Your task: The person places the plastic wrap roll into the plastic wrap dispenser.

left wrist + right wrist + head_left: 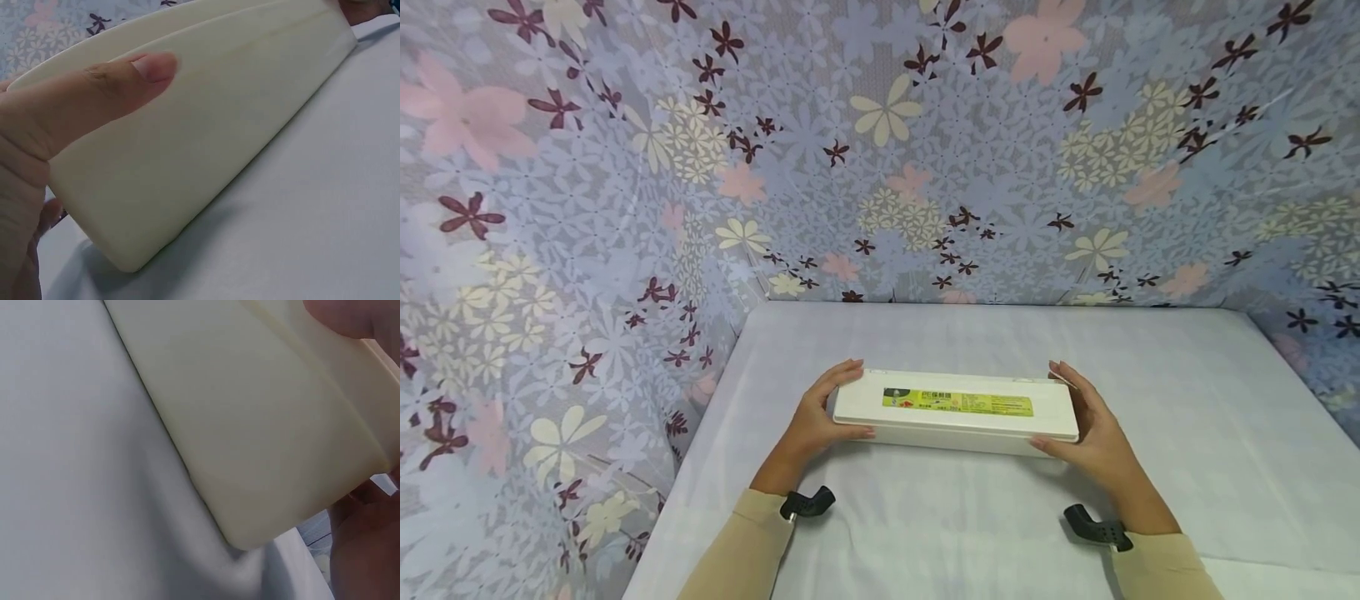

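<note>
A long white lidded box (pixel 955 425) with a yellow-green printed label (pixel 958 402) on its lid lies across the middle of the table. My left hand (pixel 822 412) grips its left end, the thumb on the near side and the fingers at the far edge. At the opposite end my right hand (pixel 1093 429) holds it the same way. In the left wrist view the thumb presses the smooth cream wall (pixel 206 137) just below the rim. The right wrist view shows the box's rounded bottom corner (pixel 250 531) close over the cloth.
A white cloth (pixel 940 525) covers the table. Floral fabric (pixel 880 167) hangs behind it and along the left and right sides. A black curved piece (pixel 808 502) sits at the left wrist, another (pixel 1097 529) at the right wrist.
</note>
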